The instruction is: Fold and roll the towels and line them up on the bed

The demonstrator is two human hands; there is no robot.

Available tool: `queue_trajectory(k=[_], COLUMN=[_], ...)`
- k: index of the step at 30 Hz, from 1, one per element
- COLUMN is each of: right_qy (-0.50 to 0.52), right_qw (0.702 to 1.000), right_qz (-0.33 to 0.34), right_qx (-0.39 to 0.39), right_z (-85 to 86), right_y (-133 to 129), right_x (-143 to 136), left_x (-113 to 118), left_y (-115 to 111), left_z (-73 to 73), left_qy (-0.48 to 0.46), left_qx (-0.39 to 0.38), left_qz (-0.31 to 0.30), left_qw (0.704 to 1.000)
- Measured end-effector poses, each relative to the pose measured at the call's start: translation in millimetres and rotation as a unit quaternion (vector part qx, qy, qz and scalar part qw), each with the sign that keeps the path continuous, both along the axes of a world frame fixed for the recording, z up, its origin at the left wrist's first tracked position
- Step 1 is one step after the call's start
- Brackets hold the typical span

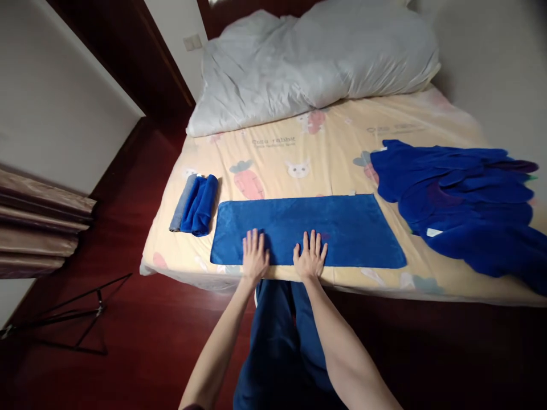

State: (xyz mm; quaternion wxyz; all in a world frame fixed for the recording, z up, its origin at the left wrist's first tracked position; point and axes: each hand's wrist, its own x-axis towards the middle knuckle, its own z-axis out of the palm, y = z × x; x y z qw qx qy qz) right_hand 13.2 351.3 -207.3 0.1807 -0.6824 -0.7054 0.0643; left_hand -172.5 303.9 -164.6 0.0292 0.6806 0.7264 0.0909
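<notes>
A blue towel (342, 222) lies spread flat near the front edge of the bed, its long side running left to right. My left hand (255, 254) rests palm down on its near edge, left of the middle, with the fingers stretched out. To the right of it, my right hand (310, 255) also lies flat on the towel, fingers spread. Just left of the towel sit several rolled towels (200, 204), blue and grey, side by side. At the right lies a loose pile of blue towels (465, 193) with white tags showing.
The bed sheet (294, 145) is yellow with rabbits and carrots. A bunched white quilt (316, 57) fills the far end of the bed. On the dark red floor at the left stand black tripod legs (92, 310), near a curtain (38, 225).
</notes>
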Motion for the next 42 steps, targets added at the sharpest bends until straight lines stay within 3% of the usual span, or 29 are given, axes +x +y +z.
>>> queue_trajectory(k=[3, 5, 8, 10, 13, 20, 23, 30, 33, 36, 39, 42], right_qy=[-0.025, -0.045, -0.041, -0.016, 0.015, 0.024, 0.025, 0.019, 0.019, 0.025, 0.033, 0.038], right_qw=[0.999, 0.997, 0.998, 1.000, 1.000, 0.999, 0.999, 1.000, 1.000, 1.000, 0.999, 0.998], right_qz=[0.011, 0.023, 0.018, 0.009, -0.002, -0.007, -0.007, -0.011, -0.012, -0.015, -0.012, -0.004], right_qx=[-0.032, -0.056, -0.047, -0.018, 0.015, 0.021, 0.022, 0.016, 0.011, 0.003, -0.025, -0.052], right_z=[-2.6, -3.3, -2.8, -2.4, -2.2, -1.3, -1.1, -1.2, 0.0, 2.7, 6.1, 8.3], right_y=[1, 2, 4, 4, 4, 4, 5, 7, 8, 9, 11, 12], right_x=[3, 5, 5, 4, 1, 0, 0, 0, -1, -1, 0, 1], left_x=[69, 102, 112, 94, 46, -75, -115, -176, -188, -175, -136, -95], left_y=[53, 85, 116, 125, 127, 124, 126, 136, 142, 135, 96, 36], left_z=[-1.8, -6.7, -14.9, -19.2, -22.3, -19.5, -16.5, -14.0, -10.9, -5.3, -4.1, -10.5], left_qy=[-0.062, -0.086, -0.100, -0.094, -0.067, -0.012, -0.008, -0.014, -0.025, -0.030, -0.042, -0.067], left_qx=[-0.046, -0.061, -0.059, -0.045, -0.012, 0.007, -0.006, -0.052, -0.057, -0.016, 0.055, 0.051], left_qz=[-0.146, -0.180, -0.194, -0.202, -0.179, 0.014, 0.060, 0.036, 0.057, 0.085, 0.088, 0.044], left_qw=[0.986, 0.978, 0.974, 0.974, 0.981, 1.000, 0.998, 0.998, 0.996, 0.996, 0.994, 0.995])
